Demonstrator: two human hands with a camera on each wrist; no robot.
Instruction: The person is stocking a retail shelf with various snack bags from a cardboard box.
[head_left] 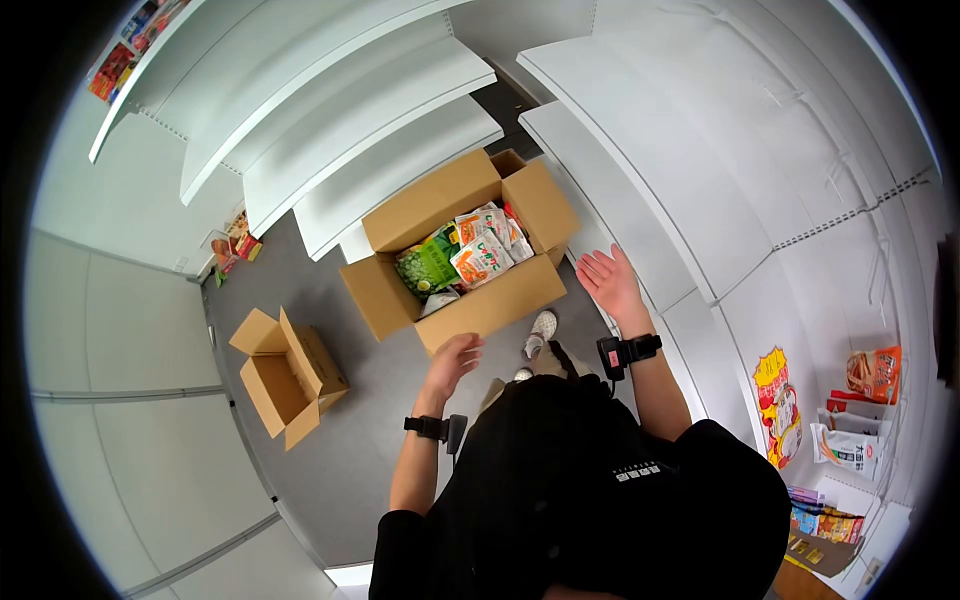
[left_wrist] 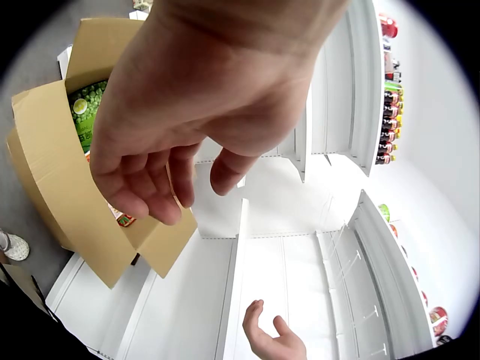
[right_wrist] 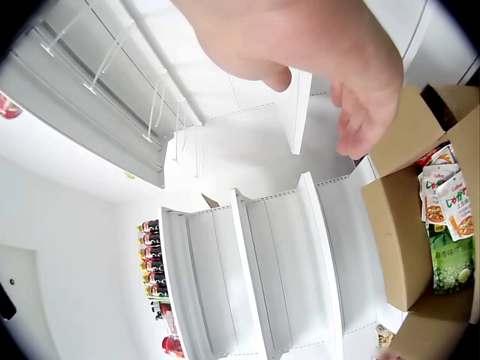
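A cardboard box [head_left: 490,310] with its flaps spread stands on the floor in front of the person. Inside lie a green snack bag [head_left: 430,264] and several white-and-orange snack packets [head_left: 482,258]. The left hand [head_left: 455,366] hovers by the box's near flap, fingers loosely bent and holding nothing. In the left wrist view, the left hand [left_wrist: 202,112] overlaps the box. To the right of the box, the right hand [head_left: 612,284] is raised, palm up with straight fingers and nothing in it. The right wrist view shows the right hand [right_wrist: 322,64] apart from the packets.
A smaller cardboard box [head_left: 290,378] sits on the floor at left. White shelves [head_left: 370,120] run along the back, and more shelves [head_left: 640,150] stand at right. Snack bags [head_left: 850,450] hang or lie at far right. Bottles [right_wrist: 152,259] line a shelf top.
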